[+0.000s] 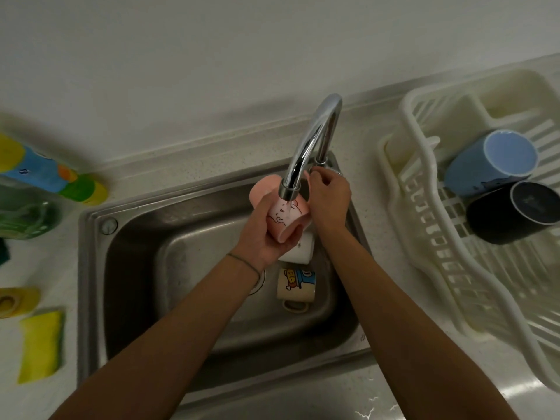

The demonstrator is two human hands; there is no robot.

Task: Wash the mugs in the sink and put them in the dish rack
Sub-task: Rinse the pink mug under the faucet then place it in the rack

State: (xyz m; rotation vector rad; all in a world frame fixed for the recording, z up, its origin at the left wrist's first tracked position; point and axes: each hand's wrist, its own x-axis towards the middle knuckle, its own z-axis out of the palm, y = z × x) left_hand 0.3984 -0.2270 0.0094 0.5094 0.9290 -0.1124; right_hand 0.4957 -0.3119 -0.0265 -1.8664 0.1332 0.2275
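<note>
Cupping the pink mug in our left hand under the faucet stream, right-hand fingers curled at the tap handle, we should turn it slowly over the sink.

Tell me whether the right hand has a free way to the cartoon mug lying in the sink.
Probably yes: the right hand is at the tap handle, and the cartoon mug lies uncovered just below it.
</note>
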